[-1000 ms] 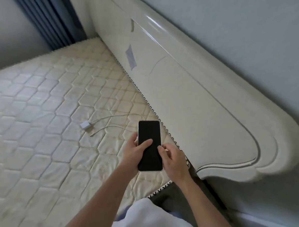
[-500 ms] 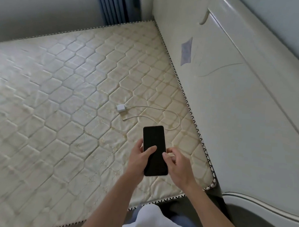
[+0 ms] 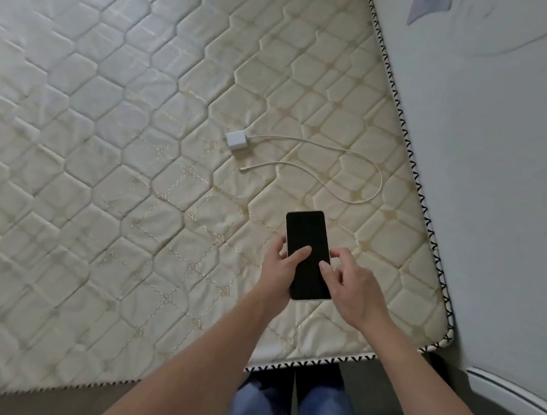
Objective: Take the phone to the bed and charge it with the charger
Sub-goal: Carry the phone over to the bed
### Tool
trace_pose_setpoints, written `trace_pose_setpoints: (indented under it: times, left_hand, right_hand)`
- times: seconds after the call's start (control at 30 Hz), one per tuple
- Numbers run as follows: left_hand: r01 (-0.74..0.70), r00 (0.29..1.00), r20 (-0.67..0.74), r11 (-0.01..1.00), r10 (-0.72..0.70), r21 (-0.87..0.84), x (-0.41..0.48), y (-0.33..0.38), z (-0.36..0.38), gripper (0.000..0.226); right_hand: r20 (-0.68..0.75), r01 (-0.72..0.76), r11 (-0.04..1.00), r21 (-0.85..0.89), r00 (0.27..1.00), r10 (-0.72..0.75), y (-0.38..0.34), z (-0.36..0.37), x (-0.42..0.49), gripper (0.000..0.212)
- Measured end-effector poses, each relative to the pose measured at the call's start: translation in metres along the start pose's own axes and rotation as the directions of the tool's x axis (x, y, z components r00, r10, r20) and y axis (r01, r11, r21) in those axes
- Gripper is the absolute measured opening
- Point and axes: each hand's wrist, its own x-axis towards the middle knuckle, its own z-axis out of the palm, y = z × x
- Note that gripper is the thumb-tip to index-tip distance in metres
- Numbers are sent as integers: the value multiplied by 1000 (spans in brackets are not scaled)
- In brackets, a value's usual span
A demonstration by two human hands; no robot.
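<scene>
Phone (image 3: 307, 254): black screen dark, pale rim, gripped by left hand (image 3: 282, 270); right hand (image 3: 353, 289) fingertips touching; charger (image 3: 236, 140) beyond it on bed (image 3: 111, 169).

Mattress (image 3: 111, 169) fills left and centre of frame; headboard (image 3: 486, 185) along its right edge. Charger plug (image 3: 236, 140) on mattress, upper centre, cable (image 3: 346, 154) looping right of it. Phone (image 3: 307, 254) lower centre, between left hand (image 3: 278, 273) and right hand (image 3: 356, 292), above mattress, below the cable.

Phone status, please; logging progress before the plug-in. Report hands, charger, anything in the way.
Left hand grips phone, right hand steadying its edge. Charger and cable lie unplugged on mattress. Nothing in the way.
</scene>
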Motion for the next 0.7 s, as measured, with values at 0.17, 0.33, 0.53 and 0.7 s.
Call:
trace_pose_setpoints:
  times: [0.17, 0.33, 0.53, 0.7]
  left_hand:
    - [29, 995, -94, 999, -27, 14, 95, -48, -10, 36]
    - [37, 981, -196, 989, -8, 142, 169, -82, -19, 43]
    - [-36, 959, -246, 926, 137, 376, 210, -100, -12, 27]
    - [-124, 892, -257, 748, 372, 652, 216, -105, -11, 22]
  right_hand:
    - [91, 5, 994, -112, 996, 5, 61, 37, 62, 39]
    - [105, -14, 980, -196, 994, 35, 122, 67, 98, 39]
    - [65, 40, 875, -482, 998, -10, 182, 97, 110, 55]
    - [94, 63, 806, -588, 996, -10, 202, 111, 105, 71]
